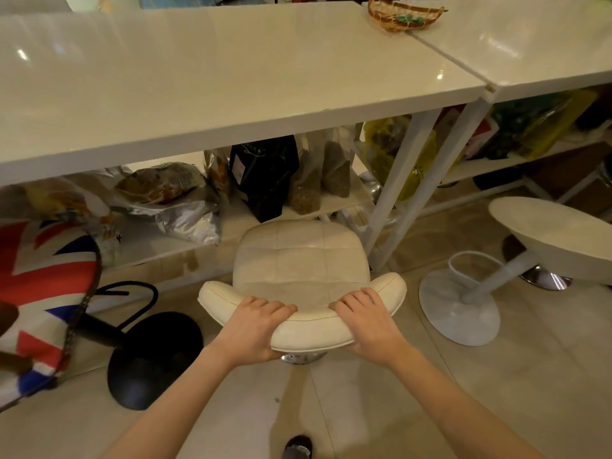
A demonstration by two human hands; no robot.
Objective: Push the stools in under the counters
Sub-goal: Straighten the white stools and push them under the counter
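Note:
A cream padded stool with a low curved backrest stands in front of the long white counter. Its seat's far edge lies just below the counter's front edge. My left hand grips the backrest left of centre, and my right hand grips it right of centre, fingers curled over the top. A flag-patterned stool on a black round base stands to the left. A white round stool with a white base stands to the right, near a second counter.
Bags of goods fill the low shelf under the counter, right behind the cream stool. White counter legs stand just right of the seat. A wicker basket sits on the countertop. My foot shows on the tiled floor.

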